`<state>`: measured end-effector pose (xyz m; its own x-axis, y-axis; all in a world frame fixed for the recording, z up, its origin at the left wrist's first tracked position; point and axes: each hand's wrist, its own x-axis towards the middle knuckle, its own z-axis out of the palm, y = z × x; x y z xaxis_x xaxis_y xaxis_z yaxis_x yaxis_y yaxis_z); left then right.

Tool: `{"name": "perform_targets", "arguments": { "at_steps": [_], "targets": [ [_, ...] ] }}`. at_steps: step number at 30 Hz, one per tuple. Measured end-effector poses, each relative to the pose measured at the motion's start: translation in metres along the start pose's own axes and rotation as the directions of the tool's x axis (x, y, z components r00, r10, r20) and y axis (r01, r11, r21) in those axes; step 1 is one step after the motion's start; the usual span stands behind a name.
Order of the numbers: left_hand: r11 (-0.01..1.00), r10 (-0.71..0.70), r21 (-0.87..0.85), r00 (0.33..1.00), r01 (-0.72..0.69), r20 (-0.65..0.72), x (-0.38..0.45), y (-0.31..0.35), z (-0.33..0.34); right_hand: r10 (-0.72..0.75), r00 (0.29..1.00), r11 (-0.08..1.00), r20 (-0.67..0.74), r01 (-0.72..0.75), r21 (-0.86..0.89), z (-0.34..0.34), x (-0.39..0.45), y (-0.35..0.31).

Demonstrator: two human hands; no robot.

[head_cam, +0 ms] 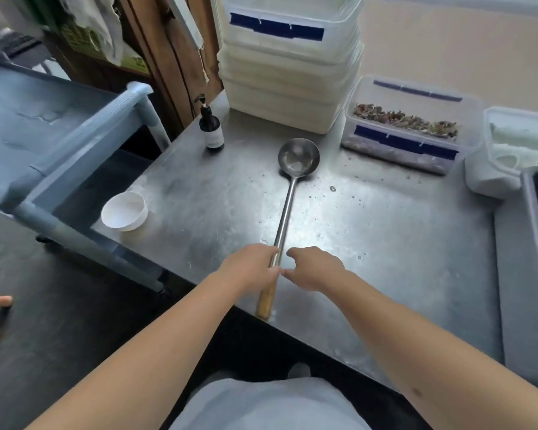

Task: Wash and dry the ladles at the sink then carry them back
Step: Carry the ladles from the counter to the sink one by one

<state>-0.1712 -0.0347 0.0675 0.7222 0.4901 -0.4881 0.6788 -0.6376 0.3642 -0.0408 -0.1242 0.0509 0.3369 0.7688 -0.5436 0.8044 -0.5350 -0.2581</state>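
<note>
Gripping the long steel ladle with a wooden handle end [288,193], left hand [249,268] curls around its shaft; right hand [316,268] hovers beside, fingers loosely bent, holding nothing. Ladle lies on bare steel counter [370,243], handle overhanging the near edge. White bowl [124,211] left; stacked plastic tubs [288,63] behind.

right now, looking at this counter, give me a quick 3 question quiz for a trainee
1. True or false: the ladle lies on the steel counter with its bowl pointing away from the person.
2. Which hand grips the ladle's handle? A left hand B right hand C neither
3. Fill in: the white bowl sits to the ____ of the ladle.

Key: 1 true; 2 A, the right hand is beside the handle with fingers curled, contact unclear; 3 left.
</note>
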Motion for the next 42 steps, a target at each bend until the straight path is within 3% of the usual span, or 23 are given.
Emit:
{"name": "perform_targets", "arguments": {
  "at_steps": [8, 15, 21, 26, 30, 36, 38, 42],
  "targets": [
    [0.961, -0.036, -0.274, 0.998, 0.046, 0.042, 0.115, -0.022, -0.02, 0.15, 0.988, 0.964, 0.041, -0.156, 0.216, -0.001, 0.08, -0.008],
    [0.889, -0.065, -0.444, 0.991, 0.111, 0.117, 0.189, -0.034, -0.027, 0.367, 0.93, 0.787, 0.018, -0.321, 0.527, 0.001, 0.135, -0.018],
    [0.615, -0.133, -0.743, 0.963, 0.264, 0.233, 0.234, -0.044, -0.02, 0.427, 0.904, 0.795, 0.022, -0.386, 0.468, 0.005, 0.159, -0.017],
    [0.511, -0.029, -0.801, 0.937, 0.313, 0.348, 0.243, -0.042, -0.035, 0.43, 0.9, 0.716, 0.074, -0.39, 0.579, 0.006, 0.168, -0.01],
    [0.497, 0.043, -0.806, 0.919, 0.321, 0.392, 0.251, -0.044, -0.038, 0.468, 0.879, 0.507, 0.091, -0.351, 0.788, 0.011, 0.167, -0.008],
    [0.458, 0.089, -0.824, 0.905, 0.334, 0.416, 0.243, -0.037, -0.045, 0.456, 0.867, 0.054, 0.203, -0.254, 0.966, 0.007, 0.143, -0.01],
    [0.444, 0.095, -0.827, 0.899, 0.346, 0.427, 0.237, -0.033, -0.046, 0.432, 0.871, -0.027, 0.234, -0.247, 0.969, 0.003, 0.132, -0.01],
    [0.413, 0.121, -0.835, 0.887, 0.363, 0.445, 0.222, -0.022, -0.046, 0.423, 0.875, -0.072, 0.235, -0.226, 0.972, -0.005, 0.109, -0.009]
  ]
}}
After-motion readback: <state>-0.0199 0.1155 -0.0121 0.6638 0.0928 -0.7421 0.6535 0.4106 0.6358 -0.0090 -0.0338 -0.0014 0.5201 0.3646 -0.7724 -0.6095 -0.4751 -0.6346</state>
